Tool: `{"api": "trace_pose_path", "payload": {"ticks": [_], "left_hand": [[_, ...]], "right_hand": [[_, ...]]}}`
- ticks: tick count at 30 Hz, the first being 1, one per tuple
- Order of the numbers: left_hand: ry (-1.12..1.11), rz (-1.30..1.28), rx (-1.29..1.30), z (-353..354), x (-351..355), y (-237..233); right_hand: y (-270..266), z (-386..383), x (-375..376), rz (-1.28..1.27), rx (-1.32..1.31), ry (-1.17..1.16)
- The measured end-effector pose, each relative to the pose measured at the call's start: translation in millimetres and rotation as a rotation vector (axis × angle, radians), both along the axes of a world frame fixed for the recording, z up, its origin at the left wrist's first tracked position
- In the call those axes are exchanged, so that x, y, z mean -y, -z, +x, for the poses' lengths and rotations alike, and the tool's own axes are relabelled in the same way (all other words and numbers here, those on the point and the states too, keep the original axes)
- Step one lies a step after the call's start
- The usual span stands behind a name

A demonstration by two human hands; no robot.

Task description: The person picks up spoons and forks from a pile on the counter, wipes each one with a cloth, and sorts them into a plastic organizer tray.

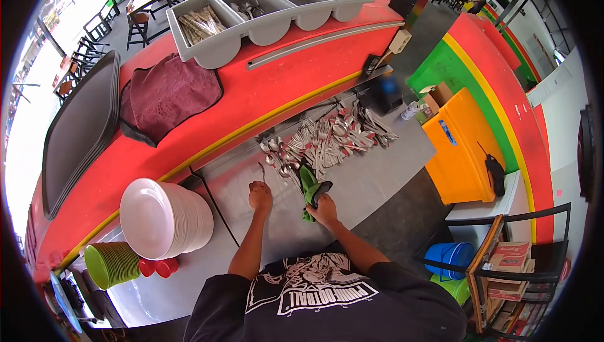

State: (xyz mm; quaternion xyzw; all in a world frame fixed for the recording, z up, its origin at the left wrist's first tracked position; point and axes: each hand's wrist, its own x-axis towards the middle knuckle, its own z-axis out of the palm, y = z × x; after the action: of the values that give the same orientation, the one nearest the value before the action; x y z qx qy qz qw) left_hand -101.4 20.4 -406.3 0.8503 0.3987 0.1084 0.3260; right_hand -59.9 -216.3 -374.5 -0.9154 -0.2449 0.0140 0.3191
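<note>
Two bare hands sat low over the steel counter (377, 178), just beside each other but apart. The left hand (260, 196) was curled into a fist around a thin metal utensil (262, 169), whose free end pointed up toward the cutlery pile (333, 135) – spoon or fork, it was too small to tell. The right hand (325, 210) had its fingers clamped on a green cloth (307, 185), which stood up from the grip and hung a little below it. A dark rounded piece (322, 186) lay against the cloth, and its kind could not be made out. The pile of spoons and forks was spread on the counter just beyond both hands, its nearest pieces almost touching the cloth. Above it ran a red ledge (283, 84) carrying a grey cutlery tray (220, 52), with utensils in its left compartments, and a maroon towel (167, 93) beside a stack of dark trays (78, 131). Left of the hands stood a stack of white bowls (160, 216), then green plates (113, 263) and red cups (157, 268) – all well clear of the fingers. An orange bin (462, 147) stood to the right.
</note>
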Motion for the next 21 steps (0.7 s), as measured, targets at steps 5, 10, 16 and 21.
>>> {"api": "trace_pose_path", "payload": {"ticks": [5,10,16,21], "left_hand": [[0.065,-0.396,0.24,-24,2,6],[0.14,-0.655,0.471,-56,31,25],[0.279,-0.555,0.597,-75,88,-55],[0.215,-0.549,0.47,-81,108,-95]], "right_hand": [[0,13,1,0.066,-0.279,0.061],[-41,26,-10,0.649,-0.489,-0.018],[-93,-2,-42,0.745,-0.481,-0.205],[-79,-14,-39,0.682,-0.687,-0.205]]}}
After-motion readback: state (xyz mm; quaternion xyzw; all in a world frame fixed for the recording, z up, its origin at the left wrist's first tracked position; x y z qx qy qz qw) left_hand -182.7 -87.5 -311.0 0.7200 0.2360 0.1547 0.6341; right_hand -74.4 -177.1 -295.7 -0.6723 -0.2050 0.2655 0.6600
